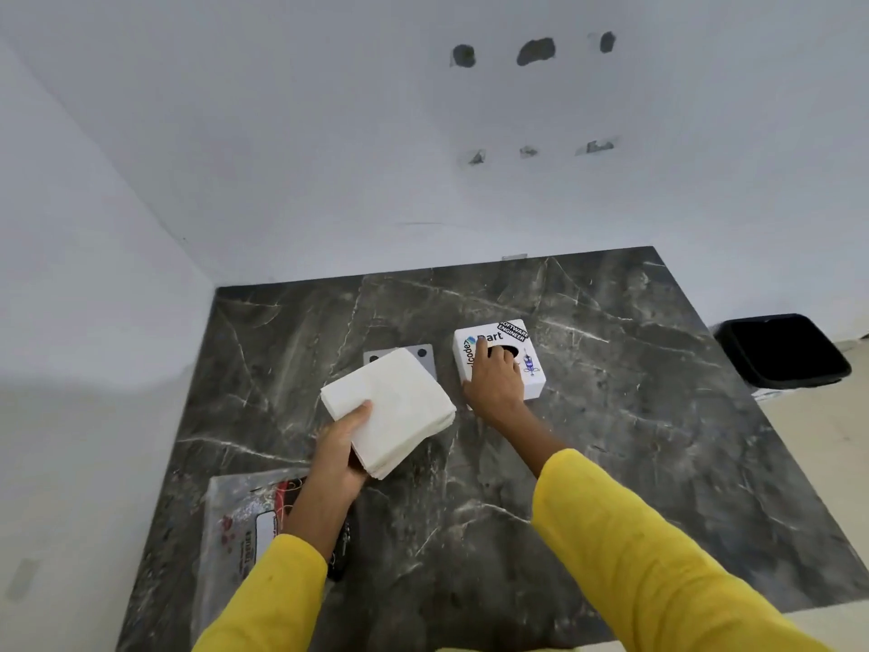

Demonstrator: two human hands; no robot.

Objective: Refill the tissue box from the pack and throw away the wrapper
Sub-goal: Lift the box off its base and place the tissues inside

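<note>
My left hand grips a thick stack of white tissues above the middle of the dark marble table. The white square tissue box, covered with stickers, stands to the right of the stack. My right hand lies on top of the box with fingers at its dark round opening. The empty clear wrapper, printed in red, lies flat at the table's near left, partly under my left forearm.
A grey square plate with two dark dots lies behind the tissue stack. A black bin stands on the floor past the table's right edge. White walls close off the back and left.
</note>
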